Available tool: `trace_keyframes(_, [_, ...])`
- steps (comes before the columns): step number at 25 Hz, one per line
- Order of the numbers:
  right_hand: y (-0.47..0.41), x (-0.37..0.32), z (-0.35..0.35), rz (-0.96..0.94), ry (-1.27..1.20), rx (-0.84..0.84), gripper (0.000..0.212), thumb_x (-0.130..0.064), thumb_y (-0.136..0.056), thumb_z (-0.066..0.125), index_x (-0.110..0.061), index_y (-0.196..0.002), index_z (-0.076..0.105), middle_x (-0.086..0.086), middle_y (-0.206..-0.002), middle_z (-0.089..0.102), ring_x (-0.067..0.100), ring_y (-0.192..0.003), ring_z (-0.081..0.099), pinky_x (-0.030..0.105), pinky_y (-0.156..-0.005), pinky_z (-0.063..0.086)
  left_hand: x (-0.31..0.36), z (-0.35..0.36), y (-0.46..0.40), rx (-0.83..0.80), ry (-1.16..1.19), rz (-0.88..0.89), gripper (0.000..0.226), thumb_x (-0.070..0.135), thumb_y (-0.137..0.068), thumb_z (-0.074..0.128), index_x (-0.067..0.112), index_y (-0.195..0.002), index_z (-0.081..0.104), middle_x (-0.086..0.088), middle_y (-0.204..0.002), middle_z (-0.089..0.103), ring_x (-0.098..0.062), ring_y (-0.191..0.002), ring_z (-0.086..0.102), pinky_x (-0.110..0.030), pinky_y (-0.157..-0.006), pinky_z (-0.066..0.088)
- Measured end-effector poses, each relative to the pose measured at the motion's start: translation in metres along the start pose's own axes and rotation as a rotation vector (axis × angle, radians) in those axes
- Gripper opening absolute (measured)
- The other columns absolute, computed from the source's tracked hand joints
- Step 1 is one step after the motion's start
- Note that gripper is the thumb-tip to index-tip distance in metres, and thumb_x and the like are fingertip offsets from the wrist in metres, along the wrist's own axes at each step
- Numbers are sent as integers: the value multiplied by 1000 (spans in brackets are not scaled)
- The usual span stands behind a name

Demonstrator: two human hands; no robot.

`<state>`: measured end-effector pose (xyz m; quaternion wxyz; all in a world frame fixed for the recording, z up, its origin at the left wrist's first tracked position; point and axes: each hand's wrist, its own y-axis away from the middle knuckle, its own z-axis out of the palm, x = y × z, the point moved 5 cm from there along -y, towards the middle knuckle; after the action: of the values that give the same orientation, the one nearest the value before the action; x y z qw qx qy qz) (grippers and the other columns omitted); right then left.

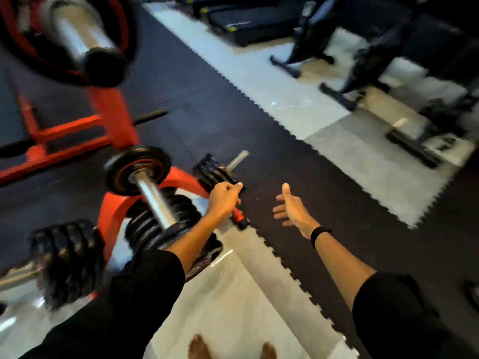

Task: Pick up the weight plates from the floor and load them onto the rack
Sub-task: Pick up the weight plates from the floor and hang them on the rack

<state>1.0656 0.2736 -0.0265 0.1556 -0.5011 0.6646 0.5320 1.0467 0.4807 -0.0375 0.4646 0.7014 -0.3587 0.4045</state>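
Loading step: left hand grips a plate at the rack; right hand open, empty. Next needs seating it on a peg.

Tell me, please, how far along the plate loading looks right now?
Done: black plates already sit on the red rack's chrome pegs. In hand: the left hand grips the edge of a plate stack on another peg; the right hand is open and empty. Left: unclear, no loose plates show on the floor.
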Motion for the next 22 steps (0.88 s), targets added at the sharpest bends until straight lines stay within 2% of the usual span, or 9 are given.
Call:
trace_keyframes(2, [37,43,-80,28,-89,161,74,-70,-94,20,-15,-130,54,9,-106,66,25,-95,65,51,-95,48,30,82,23,-159,-98,34,30,37,-95,59,15,-75,57,-8,-66,64,-20,-39,51,-27,-46,44])
trace_keyframes(6, [132,156,-227,113,-286,463,75,-70,-94,21,-13,-133,53,11,-111,66,27,-100,66,48,-93,49,79,259,117,-534,-305,179,28,39,-95,57,13,-84,61,-4,-72,67,-18,-45,56,-25,-42,43])
trace_keyframes(11, [276,308,-364,203,-476,755,71,-66,-96,22,-12,-126,57,12,-109,68,30,-102,67,47,-92,51,101,454,259,-857,-449,333,29,35,-98,56,8,-92,64,-8,-77,67,-21,-51,58,-26,-45,42])
trace_keyframes(15, [395,424,-442,303,-584,1025,68,-65,-97,24,-11,-120,59,15,-110,70,31,-102,67,48,-92,51,100,598,377,-1102,-563,461,31,36,-98,56,6,-97,64,-9,-81,69,-20,-52,62,-26,-44,45])
trace_keyframes(18, [458,479,-482,358,-616,1138,68,-64,-97,25,-10,-119,59,15,-109,70,26,-90,66,42,-81,51,97,676,446,-1240,-594,499,30,35,-98,56,6,-97,64,-9,-81,70,-21,-54,62,-27,-46,46])
trace_keyframes(22, [495,537,-528,401,-667,1231,65,-64,-97,27,-11,-118,59,15,-109,68,29,-97,67,50,-92,51,88,769,505,-1384,-637,538,28,33,-98,56,6,-95,63,-5,-75,67,-21,-50,59,-26,-44,43])
